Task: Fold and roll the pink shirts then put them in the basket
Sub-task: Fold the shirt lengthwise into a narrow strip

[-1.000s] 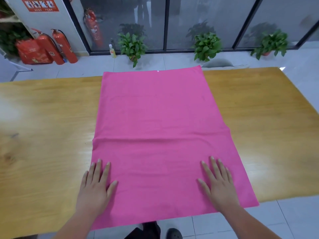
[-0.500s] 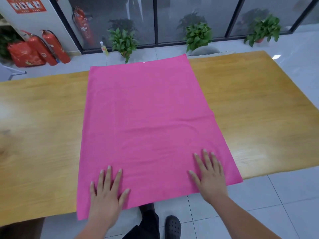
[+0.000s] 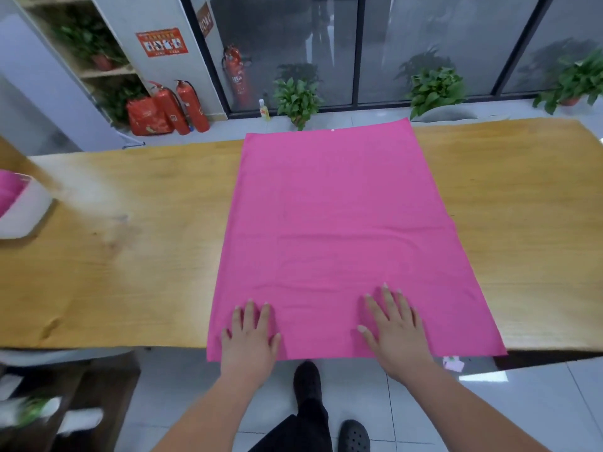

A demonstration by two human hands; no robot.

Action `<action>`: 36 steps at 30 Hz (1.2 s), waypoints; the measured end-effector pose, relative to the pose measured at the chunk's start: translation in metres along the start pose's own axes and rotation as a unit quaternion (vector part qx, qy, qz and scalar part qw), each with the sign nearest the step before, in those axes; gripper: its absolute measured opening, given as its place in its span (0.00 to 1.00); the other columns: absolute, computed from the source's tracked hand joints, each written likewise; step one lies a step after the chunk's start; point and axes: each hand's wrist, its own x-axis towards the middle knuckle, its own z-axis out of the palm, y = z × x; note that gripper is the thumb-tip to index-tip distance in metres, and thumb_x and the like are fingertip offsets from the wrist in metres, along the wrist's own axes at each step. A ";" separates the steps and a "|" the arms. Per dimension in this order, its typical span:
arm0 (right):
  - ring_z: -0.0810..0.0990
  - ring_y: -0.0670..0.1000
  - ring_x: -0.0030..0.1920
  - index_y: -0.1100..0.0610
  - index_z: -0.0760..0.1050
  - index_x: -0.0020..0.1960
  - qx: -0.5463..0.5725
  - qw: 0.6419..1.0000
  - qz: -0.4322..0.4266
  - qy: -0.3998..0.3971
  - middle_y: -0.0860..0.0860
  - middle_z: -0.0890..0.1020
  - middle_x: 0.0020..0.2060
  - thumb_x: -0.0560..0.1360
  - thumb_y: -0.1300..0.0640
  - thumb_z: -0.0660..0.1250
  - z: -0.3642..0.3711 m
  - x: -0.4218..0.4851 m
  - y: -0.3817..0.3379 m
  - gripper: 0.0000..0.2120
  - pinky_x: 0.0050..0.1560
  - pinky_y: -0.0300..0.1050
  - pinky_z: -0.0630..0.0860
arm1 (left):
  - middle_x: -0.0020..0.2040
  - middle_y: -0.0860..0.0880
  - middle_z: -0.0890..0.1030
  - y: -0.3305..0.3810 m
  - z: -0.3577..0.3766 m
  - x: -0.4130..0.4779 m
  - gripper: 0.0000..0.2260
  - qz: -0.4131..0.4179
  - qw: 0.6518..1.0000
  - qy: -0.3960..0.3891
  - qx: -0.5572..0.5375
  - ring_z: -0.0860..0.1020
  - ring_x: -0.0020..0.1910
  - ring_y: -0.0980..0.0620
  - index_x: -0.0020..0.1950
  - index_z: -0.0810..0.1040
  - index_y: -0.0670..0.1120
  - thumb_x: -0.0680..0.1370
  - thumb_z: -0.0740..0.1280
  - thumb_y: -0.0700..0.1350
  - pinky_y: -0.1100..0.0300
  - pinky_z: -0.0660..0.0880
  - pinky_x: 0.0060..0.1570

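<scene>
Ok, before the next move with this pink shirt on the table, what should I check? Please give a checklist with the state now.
1. Pink shirt lies flat on table: ok, faint creases only.
2. Left hand flat on near end: ok.
3. Right hand flat on near end: ok.
4. Near hem fully on table: not ok, it overhangs the edge.
5. Basket ready: ok, at far left, pink cloth inside.
6. Sleeves folded under: cannot tell.
</scene>
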 end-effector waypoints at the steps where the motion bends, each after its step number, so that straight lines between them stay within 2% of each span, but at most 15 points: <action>1: 0.36 0.59 0.84 0.38 0.39 0.85 -0.002 1.000 -0.011 -0.016 0.48 0.34 0.84 0.82 0.28 0.41 0.003 -0.002 -0.010 0.35 0.83 0.65 0.45 | 0.87 0.45 0.48 -0.005 0.005 -0.007 0.33 -0.013 1.000 -0.009 -0.009 0.50 0.84 0.35 0.86 0.48 0.55 0.84 0.51 0.66 0.34 0.58 0.79; 4: 0.33 0.59 0.83 0.35 0.35 0.83 0.015 0.999 0.012 -0.031 0.46 0.31 0.83 0.82 0.28 0.40 0.009 -0.012 -0.021 0.33 0.82 0.67 0.42 | 0.87 0.44 0.46 -0.036 0.017 -0.029 0.37 -0.080 0.996 -0.003 -0.042 0.47 0.85 0.36 0.87 0.44 0.54 0.81 0.41 0.70 0.39 0.58 0.80; 6: 0.33 0.59 0.84 0.35 0.36 0.83 0.025 0.999 0.015 -0.022 0.45 0.31 0.83 0.82 0.28 0.41 0.008 -0.015 -0.020 0.33 0.82 0.68 0.43 | 0.87 0.45 0.44 -0.056 0.021 -0.037 0.39 -0.083 0.995 0.000 -0.048 0.46 0.85 0.40 0.87 0.43 0.53 0.79 0.38 0.71 0.42 0.58 0.81; 9: 0.37 0.59 0.84 0.35 0.41 0.84 0.040 0.999 0.021 -0.022 0.45 0.36 0.85 0.82 0.29 0.42 0.002 -0.015 -0.025 0.32 0.81 0.70 0.47 | 0.87 0.47 0.44 -0.073 0.017 -0.040 0.36 -0.057 0.998 -0.001 -0.040 0.46 0.85 0.45 0.87 0.45 0.51 0.83 0.44 0.69 0.45 0.54 0.82; 12: 0.41 0.60 0.84 0.37 0.48 0.83 0.046 0.997 0.044 -0.031 0.47 0.43 0.85 0.83 0.30 0.45 -0.005 -0.012 -0.039 0.31 0.80 0.72 0.51 | 0.87 0.47 0.49 -0.081 0.008 -0.040 0.34 -0.037 0.998 -0.012 -0.040 0.51 0.85 0.44 0.87 0.48 0.51 0.85 0.47 0.67 0.44 0.55 0.82; 16: 0.54 0.62 0.82 0.42 0.60 0.81 0.016 0.997 0.071 -0.018 0.53 0.57 0.82 0.83 0.32 0.50 -0.018 -0.001 -0.057 0.30 0.76 0.70 0.61 | 0.81 0.48 0.66 -0.087 -0.012 -0.033 0.28 -0.012 0.999 0.001 -0.030 0.64 0.79 0.44 0.82 0.63 0.51 0.84 0.57 0.63 0.47 0.61 0.78; 18: 0.55 0.62 0.82 0.44 0.59 0.82 0.000 0.999 0.046 -0.009 0.54 0.57 0.83 0.83 0.32 0.52 -0.019 0.005 -0.065 0.31 0.78 0.66 0.61 | 0.77 0.49 0.70 -0.090 -0.024 -0.025 0.27 -0.003 1.000 0.007 -0.026 0.66 0.76 0.45 0.81 0.65 0.51 0.84 0.58 0.61 0.48 0.64 0.76; 21: 0.51 0.62 0.84 0.44 0.51 0.85 -0.011 0.999 -0.042 -0.004 0.52 0.49 0.86 0.83 0.34 0.56 -0.018 0.017 -0.079 0.35 0.81 0.61 0.58 | 0.81 0.47 0.64 -0.096 -0.042 -0.006 0.29 0.005 1.000 -0.003 -0.028 0.61 0.80 0.44 0.83 0.61 0.51 0.84 0.60 0.59 0.48 0.61 0.78; 23: 0.51 0.62 0.84 0.43 0.49 0.86 -0.010 0.997 -0.077 -0.001 0.50 0.47 0.86 0.82 0.34 0.58 -0.018 0.028 -0.094 0.37 0.81 0.61 0.59 | 0.85 0.46 0.57 -0.104 -0.049 0.012 0.30 0.015 0.999 0.001 -0.031 0.56 0.83 0.42 0.84 0.58 0.51 0.84 0.60 0.58 0.46 0.59 0.80; 31: 0.42 0.57 0.85 0.42 0.40 0.85 0.012 0.997 -0.082 -0.009 0.45 0.35 0.83 0.84 0.37 0.57 -0.036 0.079 -0.188 0.38 0.84 0.57 0.51 | 0.87 0.51 0.44 -0.138 -0.076 0.120 0.34 0.126 0.992 -0.001 -0.001 0.46 0.85 0.42 0.87 0.49 0.53 0.84 0.58 0.61 0.45 0.54 0.82; 33: 0.44 0.56 0.85 0.41 0.43 0.85 0.036 0.997 -0.055 -0.027 0.44 0.38 0.84 0.84 0.37 0.57 -0.029 0.086 -0.216 0.36 0.83 0.57 0.53 | 0.87 0.53 0.49 -0.155 -0.075 0.141 0.35 0.186 0.982 -0.006 0.030 0.49 0.85 0.41 0.87 0.51 0.54 0.83 0.57 0.63 0.45 0.55 0.82; 34: 0.46 0.56 0.85 0.40 0.48 0.85 0.047 0.997 -0.029 -0.044 0.45 0.43 0.85 0.83 0.36 0.57 -0.023 0.085 -0.231 0.34 0.82 0.59 0.55 | 0.86 0.53 0.55 -0.165 -0.074 0.148 0.35 0.217 0.975 -0.011 0.045 0.55 0.84 0.40 0.86 0.56 0.53 0.81 0.57 0.64 0.44 0.59 0.80; 36: 0.59 0.59 0.83 0.39 0.65 0.80 0.048 0.997 0.038 -0.044 0.46 0.57 0.85 0.78 0.34 0.64 -0.013 0.083 -0.260 0.32 0.75 0.66 0.66 | 0.80 0.54 0.69 -0.186 -0.069 0.160 0.33 0.268 0.962 -0.006 0.056 0.70 0.77 0.41 0.81 0.69 0.52 0.78 0.60 0.65 0.46 0.71 0.73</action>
